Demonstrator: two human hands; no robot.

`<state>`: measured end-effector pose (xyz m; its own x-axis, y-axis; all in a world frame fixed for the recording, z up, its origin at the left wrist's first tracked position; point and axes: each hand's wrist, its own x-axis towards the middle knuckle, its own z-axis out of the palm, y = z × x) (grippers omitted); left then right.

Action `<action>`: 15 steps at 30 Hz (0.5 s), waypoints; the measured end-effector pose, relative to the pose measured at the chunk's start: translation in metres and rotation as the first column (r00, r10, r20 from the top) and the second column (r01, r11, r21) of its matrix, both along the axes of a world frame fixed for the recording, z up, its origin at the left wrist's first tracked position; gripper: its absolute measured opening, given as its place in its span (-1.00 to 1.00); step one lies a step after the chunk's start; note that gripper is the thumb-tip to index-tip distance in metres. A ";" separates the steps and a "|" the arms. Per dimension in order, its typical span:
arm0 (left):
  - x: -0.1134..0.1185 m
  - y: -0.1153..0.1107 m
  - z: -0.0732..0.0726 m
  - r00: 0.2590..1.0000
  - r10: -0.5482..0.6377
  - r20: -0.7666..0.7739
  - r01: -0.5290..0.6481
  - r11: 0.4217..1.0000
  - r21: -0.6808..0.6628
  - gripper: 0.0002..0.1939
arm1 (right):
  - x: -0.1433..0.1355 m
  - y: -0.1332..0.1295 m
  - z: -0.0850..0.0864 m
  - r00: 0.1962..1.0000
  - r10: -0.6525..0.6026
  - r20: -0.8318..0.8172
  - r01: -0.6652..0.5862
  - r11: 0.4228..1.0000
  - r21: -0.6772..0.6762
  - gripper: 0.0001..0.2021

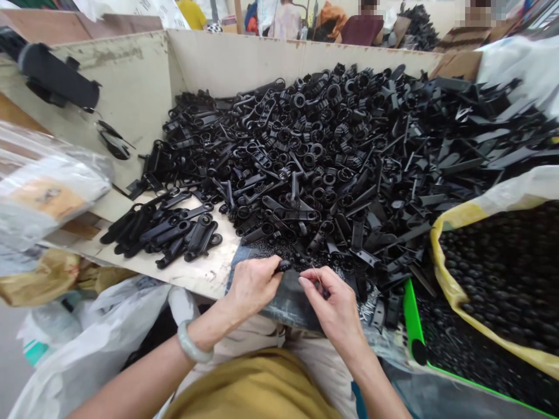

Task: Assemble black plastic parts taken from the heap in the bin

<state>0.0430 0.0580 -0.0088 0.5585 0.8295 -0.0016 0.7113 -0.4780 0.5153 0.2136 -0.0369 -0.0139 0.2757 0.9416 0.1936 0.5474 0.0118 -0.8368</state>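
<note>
My left hand (255,283), with a pale bangle on its wrist, is closed on a small black plastic part (283,266) that sticks out past its fingertips. Just to its right, my right hand (329,291) pinches something thin and tiny; a dark bit also shows under its fingers. The two hands are a short gap apart, over a dark cloth (293,299) at the front edge of the work surface. Beyond them rises a big heap of black plastic parts (305,151). Long black pieces (174,230) lie grouped on the pale board to the left.
A yellow-rimmed sack (441,256) of small black parts stands at the right, beside a green-edged tray (413,317). Pale walls (279,61) enclose the heap. Plastic bags (109,343) lie at the lower left. Other people sit in the background.
</note>
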 end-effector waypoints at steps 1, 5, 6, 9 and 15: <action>-0.001 0.001 0.002 0.998 0.036 0.057 -0.033 0.999 -0.037 -0.81 | -0.001 -0.001 0.001 1.000 -0.011 -0.021 0.011 1.000 0.008 -0.86; -0.004 -0.010 0.014 0.802 0.423 0.423 -0.134 0.816 -0.563 -0.70 | -0.008 0.001 0.006 0.997 -0.022 -0.078 0.027 0.997 0.070 -0.89; -0.005 -0.015 0.017 0.720 0.531 0.447 -0.096 0.714 -0.693 -0.67 | -0.011 0.002 0.008 0.997 -0.014 -0.082 0.021 0.996 0.087 -0.90; -0.005 -0.029 0.024 0.575 0.697 0.428 0.002 0.523 -0.853 -0.58 | -0.018 0.005 0.013 0.998 0.017 -0.063 -0.009 0.992 0.127 -0.92; -0.007 -0.037 0.026 0.500 0.764 0.408 0.030 0.456 -0.890 -0.52 | -0.024 0.006 0.016 0.997 0.076 -0.003 -0.074 0.981 0.176 -0.93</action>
